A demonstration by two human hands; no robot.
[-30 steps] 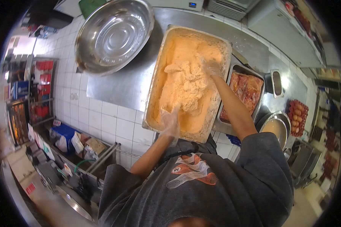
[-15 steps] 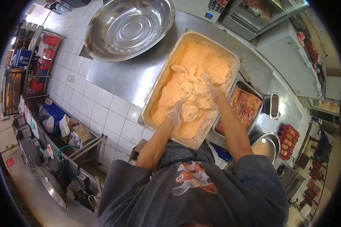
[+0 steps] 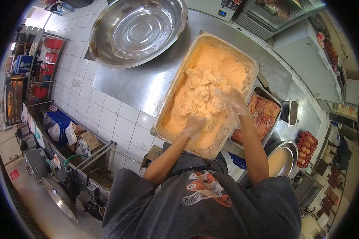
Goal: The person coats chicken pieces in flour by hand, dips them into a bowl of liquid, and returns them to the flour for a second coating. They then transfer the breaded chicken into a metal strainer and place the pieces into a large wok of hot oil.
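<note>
A deep rectangular tray (image 3: 160, 120) holds orange-tinted flour (image 3: 215, 53) and a heap of flour-coated meat pieces (image 3: 202, 92). Clear plastic gloves cover both of my hands. At the near end of the heap, my left hand (image 3: 194, 126) touches a coated piece; its fingertips are sunk in the flour and hidden. Over the heap's right side, my right hand (image 3: 234, 104) has its fingers stretched out toward the pieces, slightly smeared by motion, with nothing visibly gripped.
Right of the tray stands a metal pan (image 3: 276, 98) of raw meat under clear film. Beyond it are a narrow steel container (image 3: 293, 112), a bowl of pale liquid (image 3: 278, 161) and an egg carton (image 3: 308, 148). A large steel basin (image 3: 141, 34) sits at the upper left of the steel table (image 3: 121, 85).
My right hand has drawn back toward me and turned over the pieces. My left hand has moved slightly right and down. The heap has shifted shape, with the pieces more covered in flour.
</note>
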